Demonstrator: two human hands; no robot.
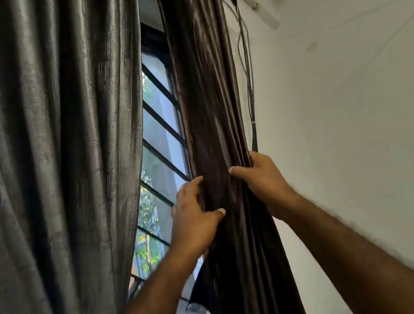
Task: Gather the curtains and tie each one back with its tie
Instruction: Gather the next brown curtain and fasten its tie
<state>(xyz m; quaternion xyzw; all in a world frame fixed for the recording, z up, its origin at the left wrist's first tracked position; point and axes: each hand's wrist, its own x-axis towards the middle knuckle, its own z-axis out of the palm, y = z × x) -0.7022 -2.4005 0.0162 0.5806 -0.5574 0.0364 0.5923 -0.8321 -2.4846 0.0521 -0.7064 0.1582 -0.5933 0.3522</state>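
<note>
**By the right edge of the window (163,136): bunching the dark curtain (207,90)**

Right of the window, the dark curtain hangs in a narrow bundle of folds close to the wall (357,135), and both hands are on it. The left hand (195,217) is wrapped round its window-side edge, thumb across the front folds. The right hand (262,178) grips the wall-side edge, thumb pressed on the front, fingers tucked behind. So both are clamped on fabric.

My take on doing this bit well: squeeze the two edges toward each other so the pleats stack evenly, and sweep in the flap hanging out at the lower left before tying, or it'll probably sag out of the bundle. Then hold the lot in one hand so the other's free for the tie. Can't see a tie anywhere here, fwiw. Watch the cables (248,71) running down just behind the right hand, it'd be easy to grab one with the cloth. The grey curtain (53,151) on the left hangs loose and untied, so that one's not yet done.
</note>
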